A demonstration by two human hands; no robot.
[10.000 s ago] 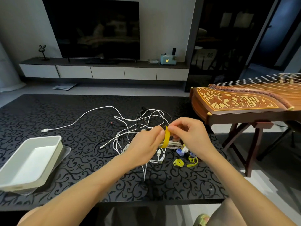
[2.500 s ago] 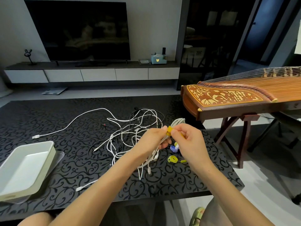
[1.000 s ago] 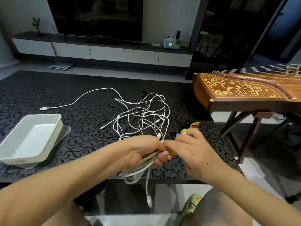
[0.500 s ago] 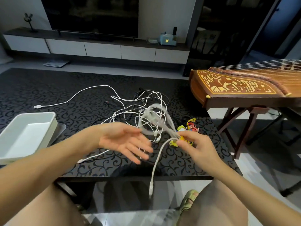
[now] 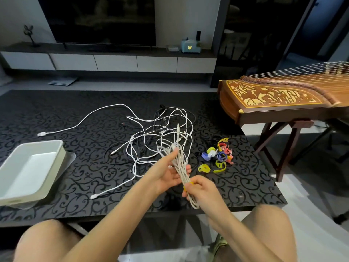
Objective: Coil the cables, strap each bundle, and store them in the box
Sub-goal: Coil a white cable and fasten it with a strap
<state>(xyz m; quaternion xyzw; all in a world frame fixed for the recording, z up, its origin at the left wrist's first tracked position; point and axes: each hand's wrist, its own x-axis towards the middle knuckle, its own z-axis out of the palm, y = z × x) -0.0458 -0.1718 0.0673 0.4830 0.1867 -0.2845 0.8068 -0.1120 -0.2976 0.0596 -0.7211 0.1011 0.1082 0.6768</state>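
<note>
Fingers (image 5: 196,183) of the right hand (image 5: 204,194) are pinched tight on the yellow strap (image 5: 188,184) wrapped round the white cable bundle (image 5: 180,167). The left hand (image 5: 164,173) is flat-ish, fingers straight, just cradling the loops from behind.

The bundle's up in the air over the near edge of the table (image 5: 75,114), well off to the right of the box (image 5: 56,157). The loose cable tangle (image 5: 162,129) lies between box and bundle, a bit further back. The spare straps (image 5: 219,156) sit past the bundle, on the side away from the box.

Handling-wise I'd guess it's light and floppy. The loops will splay wherever they're not cinched, and the plug ends flop about. So carry it by the strapped spot, not by one loop, and it should drop into the box fine. Nothing fragile except maybe the connectors.
</note>
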